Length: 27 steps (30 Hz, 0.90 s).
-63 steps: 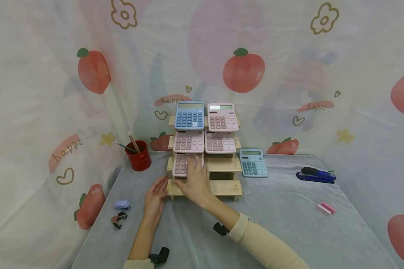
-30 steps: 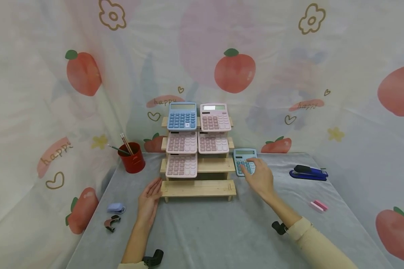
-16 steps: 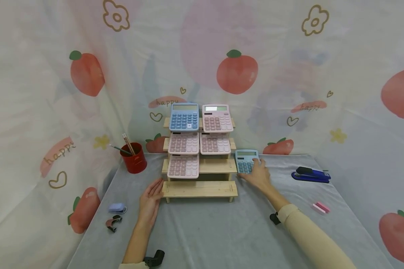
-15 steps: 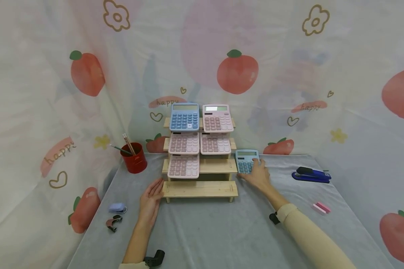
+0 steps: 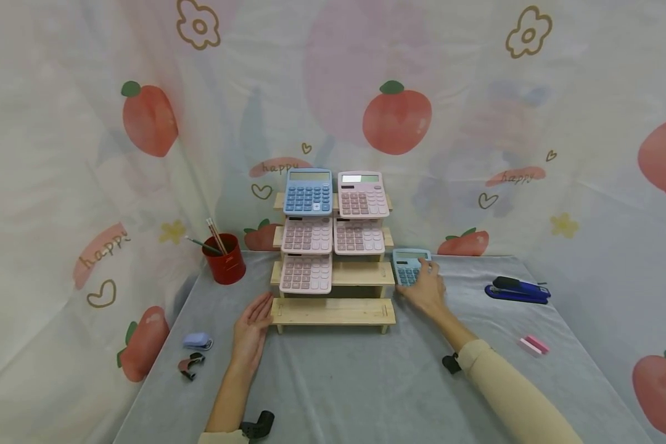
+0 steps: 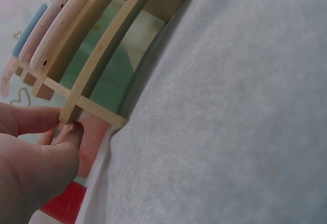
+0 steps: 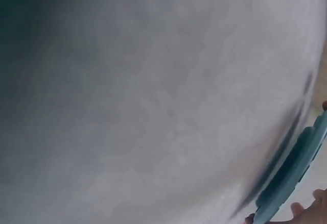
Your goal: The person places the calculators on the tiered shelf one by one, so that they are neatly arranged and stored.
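Note:
A light wooden tiered rack (image 5: 333, 312) stands on the table with pink calculators (image 5: 305, 274) and a blue calculator (image 5: 309, 192) on its upper tiers. At its lowest step, my left hand (image 5: 250, 333) holds the left end of the board. The left wrist view shows the thumb and a finger (image 6: 38, 119) meeting around that board's end. To the right of the rack, my right hand (image 5: 426, 291) grips a teal calculator (image 5: 407, 271) by its edges, covering its lower right part. In the right wrist view the teal calculator (image 7: 294, 175) appears edge-on with fingertips at both ends.
A red pencil cup (image 5: 226, 262) stands left of the rack. Nearer on the left lie a small lilac stapler (image 5: 197, 341) and a brown-and-black clip-like item (image 5: 190, 365). On the right are a blue stapler (image 5: 517, 291) and small pink-and-white blocks (image 5: 534, 345).
My right hand has left the pink calculator on the third tier, moved right and taken hold of the teal calculator. My left hand stays at the rack's lower left end.

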Motion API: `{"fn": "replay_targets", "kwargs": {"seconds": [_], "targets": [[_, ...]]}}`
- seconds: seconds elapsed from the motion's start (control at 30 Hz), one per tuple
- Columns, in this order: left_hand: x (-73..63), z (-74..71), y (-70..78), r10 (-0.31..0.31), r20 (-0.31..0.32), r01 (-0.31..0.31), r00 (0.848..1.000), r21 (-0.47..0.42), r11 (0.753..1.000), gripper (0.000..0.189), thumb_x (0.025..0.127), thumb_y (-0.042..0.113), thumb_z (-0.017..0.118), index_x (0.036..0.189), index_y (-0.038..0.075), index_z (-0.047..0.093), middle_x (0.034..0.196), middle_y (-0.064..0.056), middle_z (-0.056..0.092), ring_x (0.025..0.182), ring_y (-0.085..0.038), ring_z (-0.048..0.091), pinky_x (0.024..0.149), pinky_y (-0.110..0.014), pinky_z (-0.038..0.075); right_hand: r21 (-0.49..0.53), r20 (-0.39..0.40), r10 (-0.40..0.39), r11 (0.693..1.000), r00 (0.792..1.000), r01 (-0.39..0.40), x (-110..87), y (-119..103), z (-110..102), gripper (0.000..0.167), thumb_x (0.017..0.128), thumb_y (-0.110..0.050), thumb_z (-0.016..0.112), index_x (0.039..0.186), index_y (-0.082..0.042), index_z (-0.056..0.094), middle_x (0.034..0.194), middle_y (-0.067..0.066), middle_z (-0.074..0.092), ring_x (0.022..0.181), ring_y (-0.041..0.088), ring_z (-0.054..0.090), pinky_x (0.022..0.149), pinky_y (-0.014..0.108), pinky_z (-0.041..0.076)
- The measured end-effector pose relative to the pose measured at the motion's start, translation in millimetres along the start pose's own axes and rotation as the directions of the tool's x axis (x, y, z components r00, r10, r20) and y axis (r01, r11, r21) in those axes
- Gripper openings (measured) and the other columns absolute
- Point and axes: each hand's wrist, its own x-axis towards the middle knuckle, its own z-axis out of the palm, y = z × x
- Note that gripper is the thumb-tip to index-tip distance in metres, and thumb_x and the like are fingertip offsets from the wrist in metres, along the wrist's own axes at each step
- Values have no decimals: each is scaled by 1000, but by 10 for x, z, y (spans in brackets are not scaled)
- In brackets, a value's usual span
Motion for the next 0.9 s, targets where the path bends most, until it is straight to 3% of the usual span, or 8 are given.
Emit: {"fn": "replay_targets", "kwargs": {"seconds": [0.23,0.57,0.73,0.9], "targets": [[1,14,-6,-3,11,3,1000,3,1000,62,99,-15,49,158,4,41,162,-10,43,149,-17,42,121,-34,34,103,-78,-67,992,995,75,-257,-92,-307,104,76,-37,89,158,-6,34,151,28,34,117,51,54,94,65,48],[-3,27,3,-14,1,14,1000,-3,1000,62,99,-16,49,158,4,42,162,-10,43,148,-17,43,119,-32,36,108,-166,-210,967,963,230,-750,-453,-837,96,73,-31,93,150,-5,43,144,23,41,104,42,58,83,58,51],[-7,28,12,-16,4,16,1000,-6,1000,63,99,-16,48,158,4,41,162,-10,42,149,-17,42,120,-33,35,90,-156,-258,958,954,273,-1029,-614,-988,96,71,-27,94,149,-4,44,143,23,41,102,40,58,80,54,52],[11,17,9,-12,-1,12,1000,-7,1000,63,98,-15,49,158,3,41,163,-11,42,149,-19,42,120,-33,36,55,-131,-281,955,951,290,-1258,-784,-979,95,69,-28,95,147,-3,48,140,25,45,102,40,59,80,52,53]]}}
